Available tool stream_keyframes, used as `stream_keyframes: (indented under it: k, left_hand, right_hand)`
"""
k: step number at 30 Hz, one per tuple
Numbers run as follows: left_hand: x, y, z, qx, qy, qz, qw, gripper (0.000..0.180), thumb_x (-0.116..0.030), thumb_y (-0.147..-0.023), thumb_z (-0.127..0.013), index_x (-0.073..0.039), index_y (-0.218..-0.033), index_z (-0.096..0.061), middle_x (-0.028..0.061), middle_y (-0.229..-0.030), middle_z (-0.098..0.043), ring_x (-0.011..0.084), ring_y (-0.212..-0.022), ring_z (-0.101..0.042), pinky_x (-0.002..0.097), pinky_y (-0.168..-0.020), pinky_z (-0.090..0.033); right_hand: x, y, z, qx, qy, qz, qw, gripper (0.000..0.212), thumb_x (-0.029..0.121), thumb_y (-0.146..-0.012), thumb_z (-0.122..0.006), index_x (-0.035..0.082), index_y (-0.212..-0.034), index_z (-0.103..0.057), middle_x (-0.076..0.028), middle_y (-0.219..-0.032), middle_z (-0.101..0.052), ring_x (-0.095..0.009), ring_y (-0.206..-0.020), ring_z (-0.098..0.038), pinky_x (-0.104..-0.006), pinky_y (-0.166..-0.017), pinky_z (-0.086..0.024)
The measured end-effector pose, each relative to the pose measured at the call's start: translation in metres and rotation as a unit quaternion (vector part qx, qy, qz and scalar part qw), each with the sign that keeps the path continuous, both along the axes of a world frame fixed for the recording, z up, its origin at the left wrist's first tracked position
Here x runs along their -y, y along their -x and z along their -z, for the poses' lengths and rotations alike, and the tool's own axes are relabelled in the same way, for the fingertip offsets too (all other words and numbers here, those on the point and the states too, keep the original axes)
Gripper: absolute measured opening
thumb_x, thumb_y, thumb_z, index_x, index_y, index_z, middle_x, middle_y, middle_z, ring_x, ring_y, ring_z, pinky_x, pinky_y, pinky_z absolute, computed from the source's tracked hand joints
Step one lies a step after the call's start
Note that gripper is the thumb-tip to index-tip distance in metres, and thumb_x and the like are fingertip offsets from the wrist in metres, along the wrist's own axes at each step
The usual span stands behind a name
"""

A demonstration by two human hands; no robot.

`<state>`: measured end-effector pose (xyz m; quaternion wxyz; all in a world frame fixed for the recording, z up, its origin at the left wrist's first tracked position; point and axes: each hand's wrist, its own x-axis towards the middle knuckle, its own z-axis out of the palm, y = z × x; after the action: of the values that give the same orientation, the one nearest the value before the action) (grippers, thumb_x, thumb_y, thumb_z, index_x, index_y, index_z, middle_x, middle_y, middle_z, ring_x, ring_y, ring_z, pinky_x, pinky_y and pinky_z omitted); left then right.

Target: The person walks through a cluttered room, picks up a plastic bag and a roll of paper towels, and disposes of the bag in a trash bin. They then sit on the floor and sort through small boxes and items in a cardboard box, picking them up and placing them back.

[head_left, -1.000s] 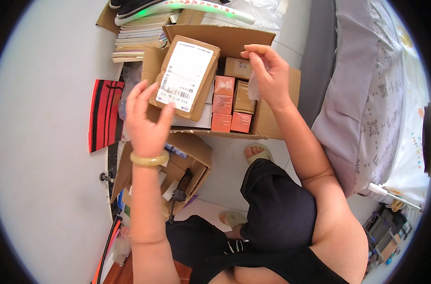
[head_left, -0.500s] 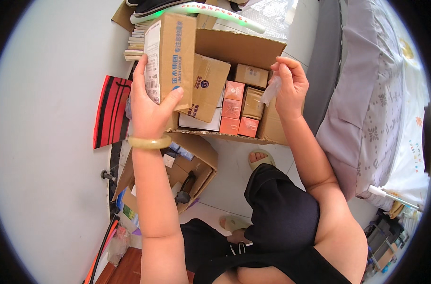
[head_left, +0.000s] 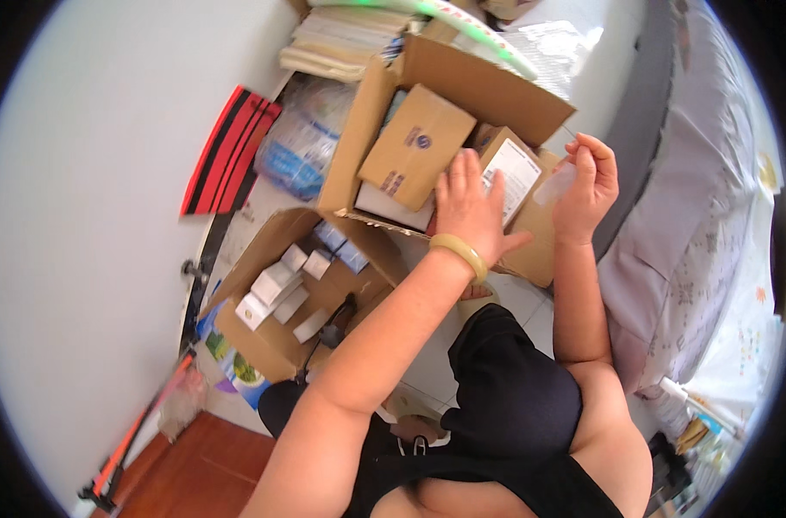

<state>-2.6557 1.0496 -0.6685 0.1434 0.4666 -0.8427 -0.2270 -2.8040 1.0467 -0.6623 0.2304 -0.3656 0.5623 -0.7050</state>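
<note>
My left hand (head_left: pixel 472 207), with a pale bangle (head_left: pixel 459 256) at the wrist, is spread over the large open cardboard box (head_left: pixel 471 73). Its fingers hold nothing; one lies over the edge of a small brown carton with a white label (head_left: pixel 512 173), which sits in the box's right part. Left of the fingers, a flat brown carton (head_left: pixel 423 142) rests tilted on a white box (head_left: pixel 384 205). My right hand (head_left: pixel 590 186), beside the box's right flap, is closed in a pinch on a crumpled piece of clear plastic film (head_left: pixel 555 185).
A second open carton (head_left: pixel 264 345) with several small white boxes stands nearer on the left. A plastic-wrapped blue pack (head_left: pixel 298 155) and a stack of books (head_left: pixel 328 43) lie by the wall. A grey fabric-covered bed (head_left: pixel 695 173) borders the right side.
The labelled carton has gone from my left hand into the right part of the large box, over the orange boxes. My left hand has moved right and let go. The view has turned.
</note>
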Motion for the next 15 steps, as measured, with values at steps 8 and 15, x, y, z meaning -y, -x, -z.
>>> stream_keyframes:
  k: [8,15]
  left_hand:
    - [-0.073,-0.096,-0.023,-0.256,0.011,0.015,0.966,0.037,-0.014,-0.065,-0.070,-0.005,-0.101,-0.062,0.0137,-0.114,-0.054,0.0317,-0.108,-0.050,0.0407,-0.088,-0.043]
    - [-0.143,-0.206,0.014,-0.142,-0.051,-0.223,0.963,0.016,-0.011,-0.072,-0.066,-0.007,-0.088,-0.063,0.0091,-0.096,-0.061,0.0273,-0.091,-0.057,0.0366,-0.080,-0.046]
  right_hand:
    - [0.002,-0.015,0.008,-0.469,-0.295,-0.132,0.822,0.048,0.018,-0.075,-0.067,0.010,-0.120,-0.053,-0.010,-0.107,-0.058,-0.022,-0.096,-0.059,-0.0307,-0.078,-0.048]
    - [0.035,0.008,0.026,-0.415,-0.456,-0.258,0.744,0.080,0.034,-0.062,-0.078,0.002,-0.128,-0.045,-0.018,-0.113,-0.059,-0.028,-0.102,-0.059,-0.0355,-0.087,-0.045]
